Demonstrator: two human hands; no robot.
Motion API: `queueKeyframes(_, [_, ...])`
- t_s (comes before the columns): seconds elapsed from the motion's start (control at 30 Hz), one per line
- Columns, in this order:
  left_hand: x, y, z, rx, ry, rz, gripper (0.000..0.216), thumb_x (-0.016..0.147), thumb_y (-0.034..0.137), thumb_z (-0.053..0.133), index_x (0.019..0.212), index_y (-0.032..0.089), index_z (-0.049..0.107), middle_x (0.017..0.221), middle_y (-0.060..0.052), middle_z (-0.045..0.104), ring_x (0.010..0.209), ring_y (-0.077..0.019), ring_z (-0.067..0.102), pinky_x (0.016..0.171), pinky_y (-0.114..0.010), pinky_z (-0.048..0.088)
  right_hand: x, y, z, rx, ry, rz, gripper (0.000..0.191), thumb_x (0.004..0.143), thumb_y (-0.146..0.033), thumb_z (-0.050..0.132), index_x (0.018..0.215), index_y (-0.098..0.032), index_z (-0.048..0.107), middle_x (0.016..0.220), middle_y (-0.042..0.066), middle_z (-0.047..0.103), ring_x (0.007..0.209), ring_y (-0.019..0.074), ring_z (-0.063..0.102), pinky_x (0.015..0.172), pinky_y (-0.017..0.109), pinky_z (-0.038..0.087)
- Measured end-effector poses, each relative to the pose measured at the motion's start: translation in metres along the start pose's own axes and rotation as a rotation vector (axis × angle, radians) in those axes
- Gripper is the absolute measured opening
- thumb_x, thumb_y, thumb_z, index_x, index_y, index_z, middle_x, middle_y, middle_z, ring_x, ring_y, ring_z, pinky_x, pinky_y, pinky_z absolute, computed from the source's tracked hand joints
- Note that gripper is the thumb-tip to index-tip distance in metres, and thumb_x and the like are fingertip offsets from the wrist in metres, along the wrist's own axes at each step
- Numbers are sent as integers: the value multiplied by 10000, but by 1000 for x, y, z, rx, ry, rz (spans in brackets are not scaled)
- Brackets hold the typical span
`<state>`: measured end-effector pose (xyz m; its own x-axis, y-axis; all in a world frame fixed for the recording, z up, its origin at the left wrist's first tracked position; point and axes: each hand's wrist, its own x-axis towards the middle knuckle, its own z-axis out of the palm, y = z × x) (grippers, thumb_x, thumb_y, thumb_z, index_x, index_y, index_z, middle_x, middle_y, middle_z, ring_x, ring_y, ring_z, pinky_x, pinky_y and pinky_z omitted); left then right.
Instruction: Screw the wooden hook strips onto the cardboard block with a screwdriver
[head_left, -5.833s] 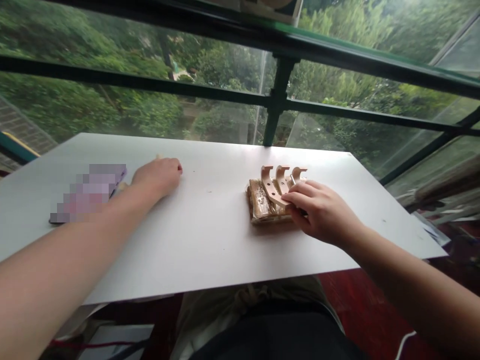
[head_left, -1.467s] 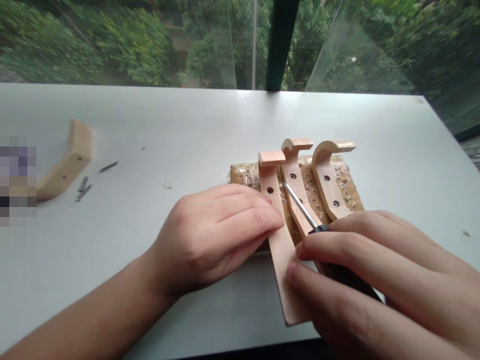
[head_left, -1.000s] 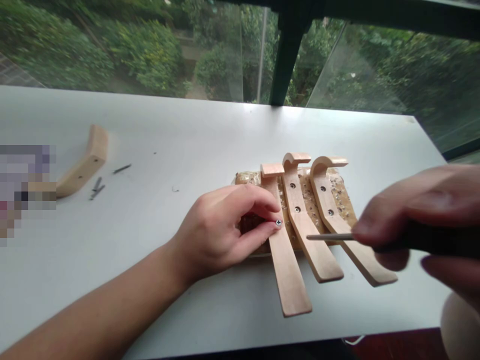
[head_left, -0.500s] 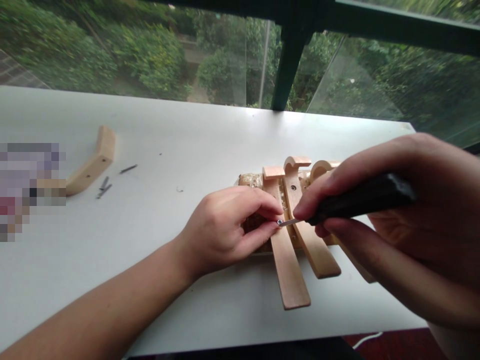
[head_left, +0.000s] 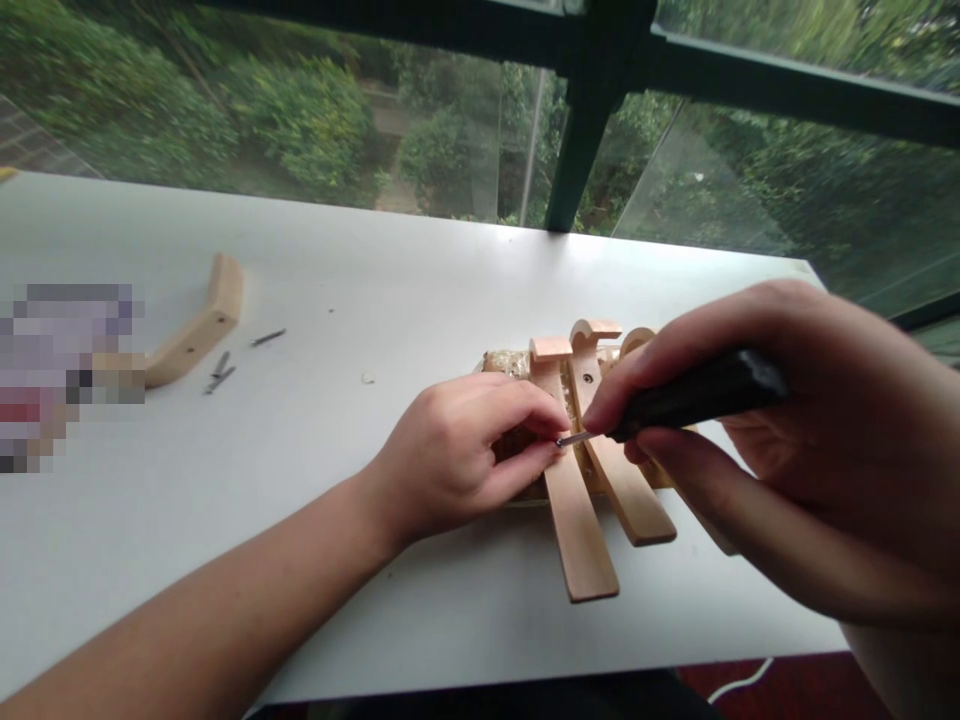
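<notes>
My right hand (head_left: 757, 420) grips the black handle of a screwdriver (head_left: 697, 392). Its metal shaft points left, and the tip meets a small screw (head_left: 559, 442) in the nearest wooden hook (head_left: 581, 540). Thumb and forefinger of my left hand (head_left: 457, 450) are closed around that screw, on the hook's face. A second wooden hook (head_left: 637, 505) lies alongside, with a screw (head_left: 588, 379) in its upper part. Both cross a brown wooden board (head_left: 506, 362) wrapped in clear plastic, partly hidden by my hands. Another curved hook (head_left: 641, 340) shows behind my right fingers.
On the white table (head_left: 315, 560), an angled wooden piece (head_left: 191, 340) with two holes lies at the left. Several loose screws (head_left: 221, 375) are near it. A blurred-out patch (head_left: 67, 340) covers something at the far left. Windows with a dark frame (head_left: 589, 130) line the back edge.
The screwdriver tip has come onto the screw head, which showed uncovered before. My right hand has shifted slightly left. The whole view has moved a little.
</notes>
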<state>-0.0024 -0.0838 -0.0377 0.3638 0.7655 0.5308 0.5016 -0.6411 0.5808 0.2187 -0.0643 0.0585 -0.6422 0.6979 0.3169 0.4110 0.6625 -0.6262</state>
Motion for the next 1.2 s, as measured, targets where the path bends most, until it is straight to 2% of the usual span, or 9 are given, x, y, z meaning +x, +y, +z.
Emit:
queueKeyframes(0.1, [0,1,1,4,2,-4,92,846,166,702,927,196,668,815,25,705,755,-104,647,740,-224,501,0,4,3,66,-11,12,441,774,-41,652,1160,-241,574,1085,22,681,966,205,672,768,345,602])
queueKeyframes(0.23, [-1,0,1,1,11,-5,88,858,176,687,941,201,676,835,18,717,755,-115,647,733,-244,503,3,5,1,83,-47,-43,452,771,-38,659,1167,-235,563,1060,17,690,930,189,680,740,320,601])
queueKeyframes(0.4, [-1,-1,2,-8,-1,-2,81,858,175,675,935,198,680,850,1,726,759,-132,647,730,-265,503,8,-1,-7,-81,-148,-32,341,830,-101,636,1134,-250,592,1042,22,723,928,206,695,760,340,595])
queueKeyframes(0.5, [-1,-2,2,-9,-4,6,92,857,175,673,944,204,686,859,-1,732,766,-137,649,734,-268,506,12,-4,-9,-158,-168,-39,215,867,-159,631,1064,-243,619,961,21,733,850,200,702,672,319,583])
queueKeyframes(0.63, [0,-1,1,4,-25,0,82,872,183,654,946,201,685,856,-5,732,782,-142,656,742,-269,517,15,-5,-8,-215,-153,-67,99,897,-229,633,996,-231,632,872,-3,720,731,145,678,553,253,511])
queueKeyframes(0.77, [0,0,1,18,-32,5,81,881,193,645,952,200,683,865,-4,731,798,-145,663,753,-264,524,18,-6,-4,-229,-142,-63,78,877,-246,669,936,-204,641,800,-7,703,662,119,639,533,233,463])
queueKeyframes(0.97, [0,0,1,39,-16,23,77,889,193,619,930,194,684,852,-13,725,797,-150,661,747,-265,524,21,-7,6,-218,-44,-65,121,866,-236,663,776,-187,600,641,-33,596,535,81,493,498,229,383])
queueKeyframes(1.2, [0,1,1,30,-18,32,75,888,232,622,909,199,686,822,-19,719,778,-159,658,715,-266,525,18,-8,12,-223,10,-29,170,879,-243,634,748,-199,535,603,-47,524,506,78,411,505,245,347])
